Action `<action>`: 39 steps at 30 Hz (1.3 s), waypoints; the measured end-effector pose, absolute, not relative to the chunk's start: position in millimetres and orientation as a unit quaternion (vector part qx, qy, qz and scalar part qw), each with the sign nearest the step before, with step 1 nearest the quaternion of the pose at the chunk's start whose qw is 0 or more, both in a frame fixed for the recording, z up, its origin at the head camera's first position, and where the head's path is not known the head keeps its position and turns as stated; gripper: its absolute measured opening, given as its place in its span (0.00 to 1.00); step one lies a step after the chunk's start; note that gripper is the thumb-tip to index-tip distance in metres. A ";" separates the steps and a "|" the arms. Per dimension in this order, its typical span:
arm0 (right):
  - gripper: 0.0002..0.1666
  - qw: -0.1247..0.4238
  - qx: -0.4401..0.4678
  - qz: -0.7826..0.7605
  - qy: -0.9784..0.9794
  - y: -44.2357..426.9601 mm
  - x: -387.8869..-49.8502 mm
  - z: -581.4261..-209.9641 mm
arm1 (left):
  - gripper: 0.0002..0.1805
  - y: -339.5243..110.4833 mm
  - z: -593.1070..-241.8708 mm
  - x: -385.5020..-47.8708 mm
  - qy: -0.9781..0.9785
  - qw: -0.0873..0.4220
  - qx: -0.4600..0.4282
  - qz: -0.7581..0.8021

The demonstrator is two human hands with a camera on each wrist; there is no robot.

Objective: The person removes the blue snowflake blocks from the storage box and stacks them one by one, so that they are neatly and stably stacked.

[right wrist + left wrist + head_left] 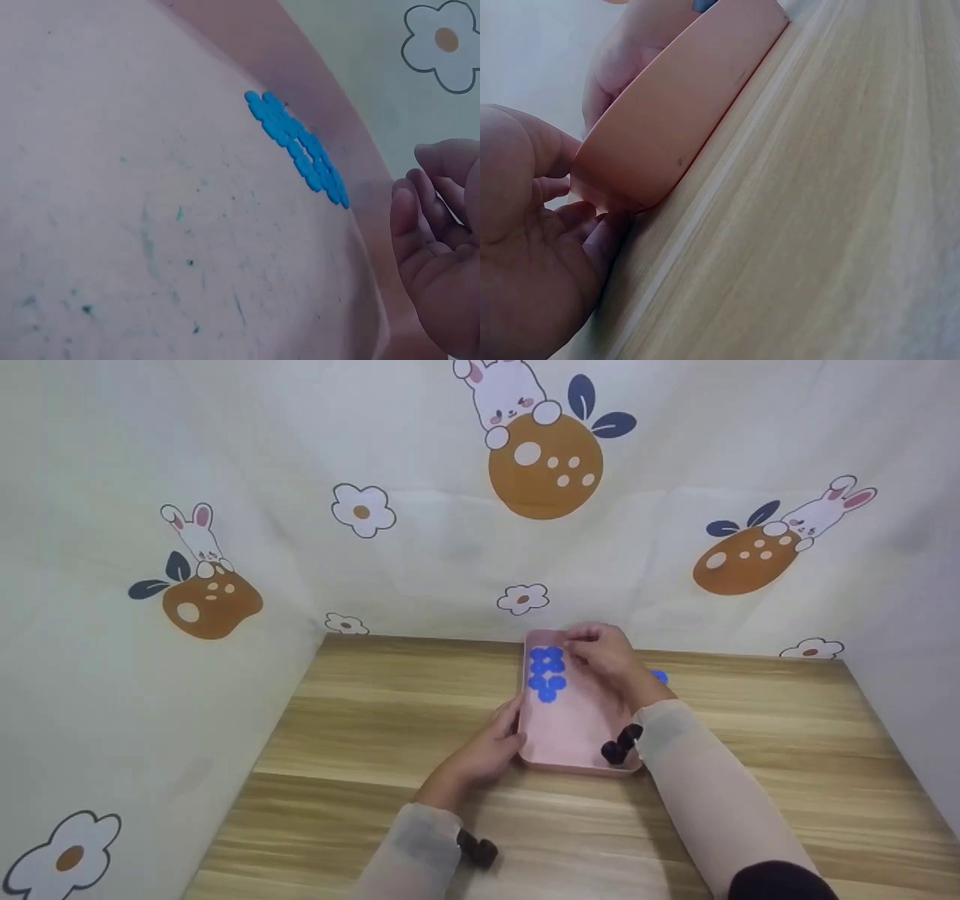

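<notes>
Tray, pink, round-cornered: one; it lay on the table, right of and below the head frame's centre.

Blue lobed pieces: clustered in the tray's upper left; about seven rounded lobes showed, though where one piece ended could not be told.

Stray blue piece: one, on the table right of the tray, partly behind the right wrist.

Hands: two. The left hand had its grip curled about the tray's lower-left edge. The right hand, fingers bent, was at the upper-right rim; whether its grip pinched anything could not be told.

Step, as judged: arranging pieces while steadying the tray. The next move seemed to call for a light touch, leaving the cluster undisturbed.
</notes>
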State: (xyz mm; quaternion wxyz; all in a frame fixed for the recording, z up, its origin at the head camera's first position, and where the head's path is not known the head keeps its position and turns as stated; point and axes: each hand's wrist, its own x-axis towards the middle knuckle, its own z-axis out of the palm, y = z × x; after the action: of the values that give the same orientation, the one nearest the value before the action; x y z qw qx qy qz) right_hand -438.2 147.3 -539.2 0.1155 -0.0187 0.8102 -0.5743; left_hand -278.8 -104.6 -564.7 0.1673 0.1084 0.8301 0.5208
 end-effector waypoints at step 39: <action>0.20 0.194 -0.177 -0.339 0.903 147.0 -436.8 -553.7 | 0.39 -104.3 -567.4 -280.0 0.814 0.156 0.147 0.540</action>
State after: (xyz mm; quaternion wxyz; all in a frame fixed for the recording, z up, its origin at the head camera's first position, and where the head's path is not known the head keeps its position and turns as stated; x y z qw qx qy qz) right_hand -436.8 147.0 -553.7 0.1936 -0.1770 0.9034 -0.3392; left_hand -280.0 -104.3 -567.4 0.1560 0.1469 0.8141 0.5397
